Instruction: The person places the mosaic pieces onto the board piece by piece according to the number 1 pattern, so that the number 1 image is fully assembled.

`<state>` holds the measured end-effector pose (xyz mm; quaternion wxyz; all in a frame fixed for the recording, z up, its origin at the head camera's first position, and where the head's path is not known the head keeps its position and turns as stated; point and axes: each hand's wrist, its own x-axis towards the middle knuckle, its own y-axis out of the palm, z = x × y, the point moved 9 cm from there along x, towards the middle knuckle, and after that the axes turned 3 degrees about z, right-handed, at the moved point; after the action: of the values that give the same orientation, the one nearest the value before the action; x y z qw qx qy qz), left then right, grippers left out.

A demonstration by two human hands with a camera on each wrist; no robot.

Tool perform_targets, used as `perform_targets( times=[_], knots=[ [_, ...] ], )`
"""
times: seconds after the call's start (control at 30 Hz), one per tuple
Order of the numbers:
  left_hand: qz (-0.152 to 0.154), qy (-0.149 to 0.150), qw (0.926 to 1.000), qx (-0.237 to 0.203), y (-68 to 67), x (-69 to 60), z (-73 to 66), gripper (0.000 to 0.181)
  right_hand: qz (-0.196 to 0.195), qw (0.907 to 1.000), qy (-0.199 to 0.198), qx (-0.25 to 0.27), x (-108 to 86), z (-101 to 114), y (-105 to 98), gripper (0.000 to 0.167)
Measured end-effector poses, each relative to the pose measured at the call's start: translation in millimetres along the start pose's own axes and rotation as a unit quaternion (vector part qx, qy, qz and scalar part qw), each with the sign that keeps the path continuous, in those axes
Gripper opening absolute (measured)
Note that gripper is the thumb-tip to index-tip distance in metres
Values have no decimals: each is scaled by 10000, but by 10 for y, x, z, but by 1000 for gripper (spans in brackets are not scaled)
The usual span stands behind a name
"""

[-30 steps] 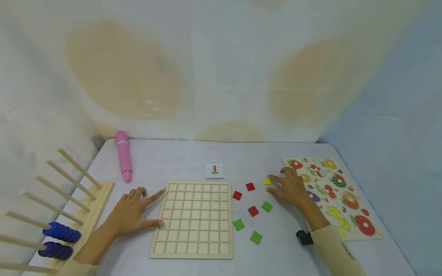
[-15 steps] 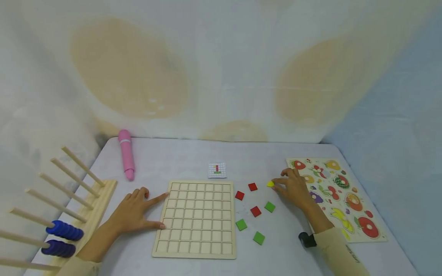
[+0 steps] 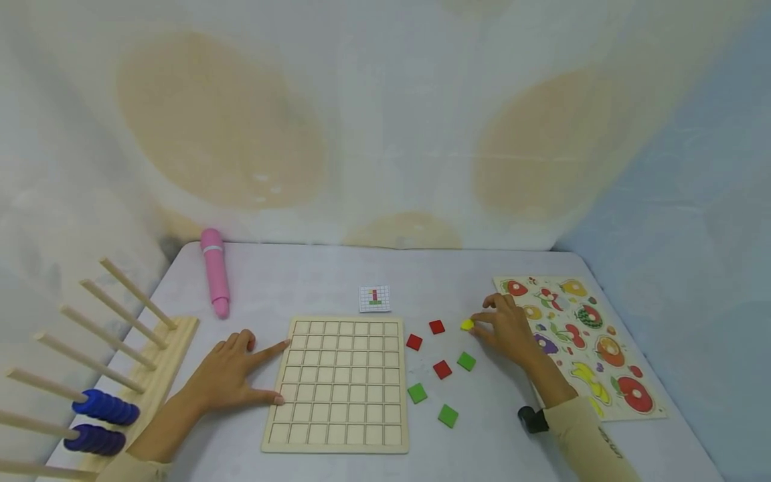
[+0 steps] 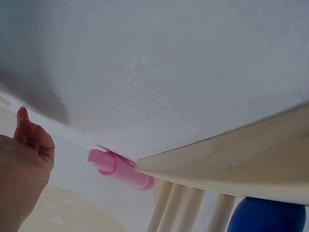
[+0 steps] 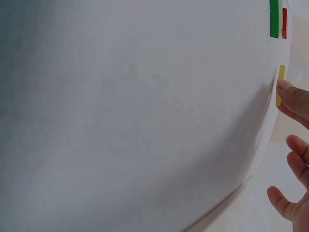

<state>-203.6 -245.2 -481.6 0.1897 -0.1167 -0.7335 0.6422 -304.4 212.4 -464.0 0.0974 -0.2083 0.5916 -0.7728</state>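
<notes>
A wooden grid board [image 3: 337, 395] lies flat on the table. My left hand [image 3: 225, 378] touches its left edge with thumb and index finger extended and spread. To the right of the board, my right hand [image 3: 508, 331] pinches a yellow tile [image 3: 467, 325] between thumb and index finger; the right wrist view shows this yellow tile [image 5: 280, 84] edge-on at the fingertips. Red tiles [image 3: 442, 369] and green tiles [image 3: 448, 416] lie scattered between the board and that hand. Behind the board lies a small card [image 3: 375, 298] printed with a coloured grid pattern.
On the left stands a wooden rack [image 3: 175, 335] with upright pegs and blue beads [image 3: 108, 407]. A pink cylindrical object [image 3: 215, 271] lies at the back left. At the right, a fruit puzzle board [image 3: 602, 348] lies partly under my right forearm.
My right thumb and index finger have closed on the yellow tile, which has shifted slightly toward the near side. My left fingers have slid slightly nearer along the board's left edge.
</notes>
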Motion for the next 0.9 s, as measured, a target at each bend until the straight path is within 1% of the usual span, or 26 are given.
perform_targets(
  times=[0.13, 0.3, 0.37, 0.63, 0.8, 0.9],
  knots=[
    [9, -9, 10000, 4, -8, 1, 7, 94, -75, 9999, -68, 59, -2, 56, -45, 25],
    [-189, 105, 9998, 28, -38, 10, -23, 93, -94, 9994, -196, 260, 35, 227, -105, 26],
    [-235, 152, 9996, 43, -39, 19, -36, 93, -77, 9993, -245, 259, 54, 313, -118, 27],
    [-68, 97, 9999, 67, 11, 68, -46, 95, -52, 9990, -366, 233, 140, 619, -102, 27],
    [-22, 36, 10000, 22, 14, 81, -62, 96, -115, 9980, -588, 178, 207, 840, -90, 28],
    [-17, 28, 10000, 17, 32, 85, -62, 96, -128, 9971, -735, 147, 247, 976, -74, 25]
  ],
)
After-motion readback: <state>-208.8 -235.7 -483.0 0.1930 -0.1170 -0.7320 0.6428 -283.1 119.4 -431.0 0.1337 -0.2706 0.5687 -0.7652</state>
